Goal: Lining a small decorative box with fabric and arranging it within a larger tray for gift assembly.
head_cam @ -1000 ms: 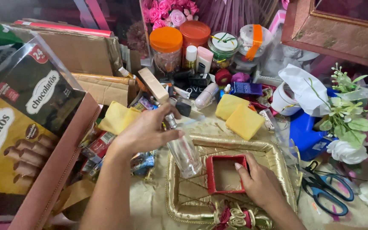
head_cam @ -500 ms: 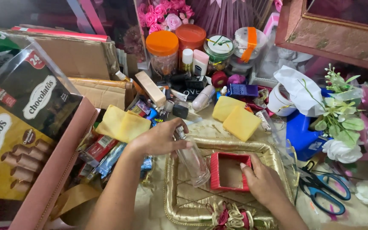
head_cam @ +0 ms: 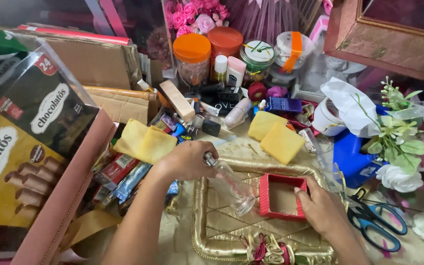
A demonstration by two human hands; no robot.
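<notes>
My left hand [head_cam: 185, 159] grips the neck of a clear glass bottle [head_cam: 231, 189]. The bottle lies tilted, its base down on the gold tray [head_cam: 212, 230] beside a small red square box [head_cam: 281, 197]. My right hand [head_cam: 322, 208] holds the right side of that open red box, which sits on the tray. A red and gold ribbon knot [head_cam: 266, 248] decorates the tray's near rim.
Yellow sponges [head_cam: 143, 140] [head_cam: 277, 137] lie left and right behind the tray. Behind them stand orange-lidded jars [head_cam: 192, 59], small cosmetics and pink flowers [head_cam: 192, 12]. Blue scissors [head_cam: 376, 223] and white artificial flowers [head_cam: 398, 147] lie at right. A brown and yellow snack box [head_cam: 20, 152] sits at left.
My left hand has lowered the bottle from above the tray down onto it, tilting its base toward the red box. My right hand stayed on the box.
</notes>
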